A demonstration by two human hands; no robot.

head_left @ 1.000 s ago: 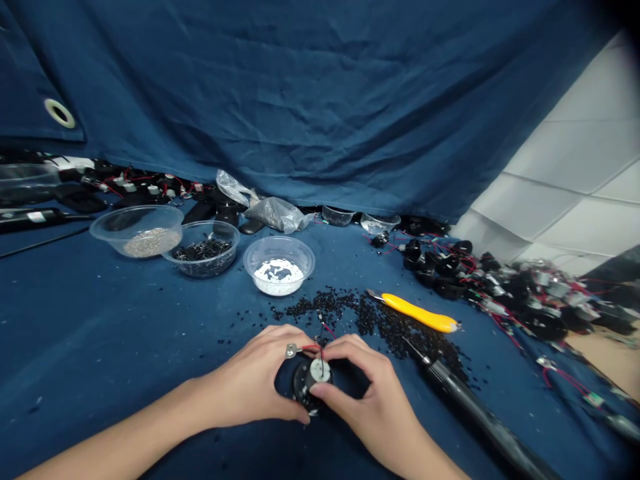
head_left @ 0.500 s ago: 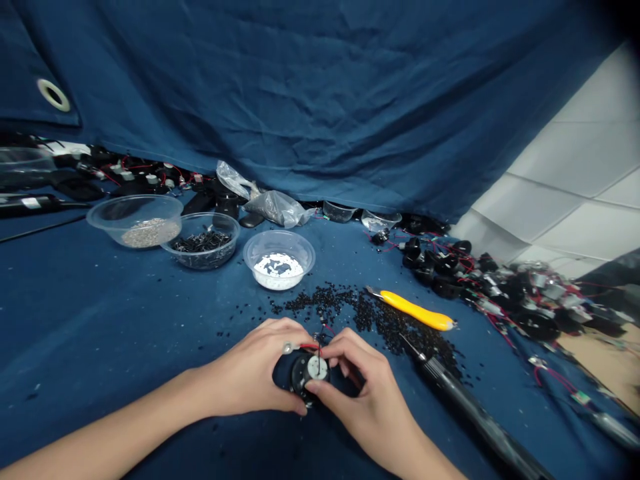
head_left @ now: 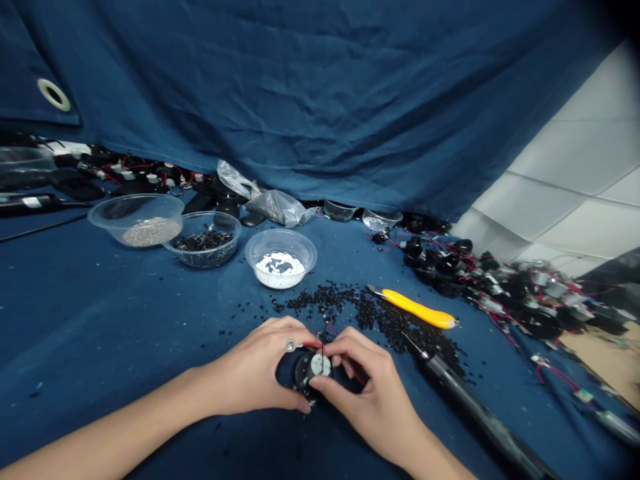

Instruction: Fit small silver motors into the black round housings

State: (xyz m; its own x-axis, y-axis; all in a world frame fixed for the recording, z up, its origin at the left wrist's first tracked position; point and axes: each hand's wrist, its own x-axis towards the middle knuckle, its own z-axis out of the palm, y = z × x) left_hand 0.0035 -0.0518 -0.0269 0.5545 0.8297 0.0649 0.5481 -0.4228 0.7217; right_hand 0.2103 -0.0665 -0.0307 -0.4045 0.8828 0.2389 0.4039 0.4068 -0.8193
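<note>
Between both hands, low over the blue cloth, is a small motor [head_left: 321,365] set in a round black housing [head_left: 303,375]. Its pale round end faces up, and a red and a black wire run across it. My left hand [head_left: 260,367] curls round the housing's left side, thumb at the near edge. The thumb and forefinger of my right hand [head_left: 370,390] press at the motor's right side, by the wires. A silvery round contact [head_left: 291,345] sits on the end of a red lead beside my left fingers. The housing's underside is hidden.
Small black pieces [head_left: 367,312] lie scattered beyond the hands. A yellow-handled cutter [head_left: 419,309] and a black electric screwdriver [head_left: 470,407] lie at right. Bowls hold white [head_left: 281,280], black [head_left: 201,259] and silvery [head_left: 143,243] small parts. Wired motor units [head_left: 500,287] are heaped at far right.
The view has shifted very slightly. Both hands keep the same grip on the motor, with barely any movement.
</note>
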